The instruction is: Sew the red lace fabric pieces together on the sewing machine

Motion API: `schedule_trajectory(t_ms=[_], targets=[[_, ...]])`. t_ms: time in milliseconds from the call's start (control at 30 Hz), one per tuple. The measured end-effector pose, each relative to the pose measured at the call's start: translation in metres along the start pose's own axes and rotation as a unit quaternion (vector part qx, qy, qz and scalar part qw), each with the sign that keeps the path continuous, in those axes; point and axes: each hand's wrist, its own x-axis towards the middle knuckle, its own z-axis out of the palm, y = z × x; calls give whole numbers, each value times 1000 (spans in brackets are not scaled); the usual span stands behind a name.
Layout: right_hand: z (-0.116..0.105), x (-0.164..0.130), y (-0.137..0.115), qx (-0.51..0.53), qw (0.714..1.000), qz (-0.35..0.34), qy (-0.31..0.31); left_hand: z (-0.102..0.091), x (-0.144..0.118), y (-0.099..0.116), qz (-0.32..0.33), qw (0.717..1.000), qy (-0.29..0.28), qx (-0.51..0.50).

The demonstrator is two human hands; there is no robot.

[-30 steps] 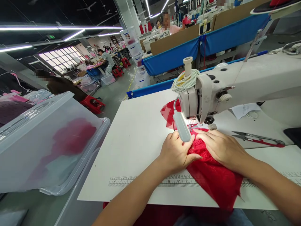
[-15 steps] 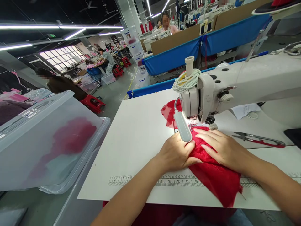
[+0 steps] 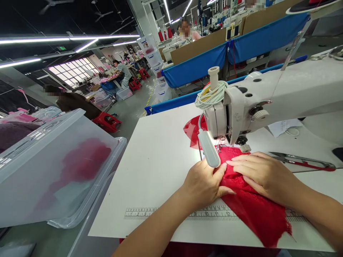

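Note:
Red lace-trimmed fabric (image 3: 257,210) lies under the presser foot (image 3: 219,148) of a white sewing machine (image 3: 294,89), its loose corner reaching toward the table's front edge. My left hand (image 3: 205,182) rests at the fabric's left edge, thumb and forefinger apart on it; its other fingertips are partly hidden behind a small grey lamp (image 3: 209,148). On top of the fabric lies my right hand (image 3: 264,175), fingers stretched out and pressing flat, tips close to the left forefinger. Another sheer red part (image 3: 194,132) shows behind the needle area.
Thread snips (image 3: 305,161) and a paper slip (image 3: 284,126) lie to the right. A printed ruler (image 3: 142,213) runs along the white table (image 3: 128,171). A translucent plastic bin (image 3: 53,178) stands at left. Several people sit at machines further off.
My right hand has slid back from the presser foot, toward me and slightly right, and the fabric's loose corner has shifted the same way. The left hand stays near its place.

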Motion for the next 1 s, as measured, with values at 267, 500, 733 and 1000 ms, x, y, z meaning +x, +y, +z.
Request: schedule_trajectory(t_ms=[267, 500, 733, 1000], targets=[[-9, 6, 0, -16, 999, -20, -22, 5, -7, 4, 6, 999, 12, 31], [1, 0, 0, 4, 1000, 6, 0, 8, -7, 2, -13, 999, 8, 34], [2, 2, 4, -8, 1000, 16, 2, 10, -5, -3, -22, 999, 4, 42], [0, 13, 8, -40, 999, 4, -7, 12, -1, -8, -25, 998, 18, 55]])
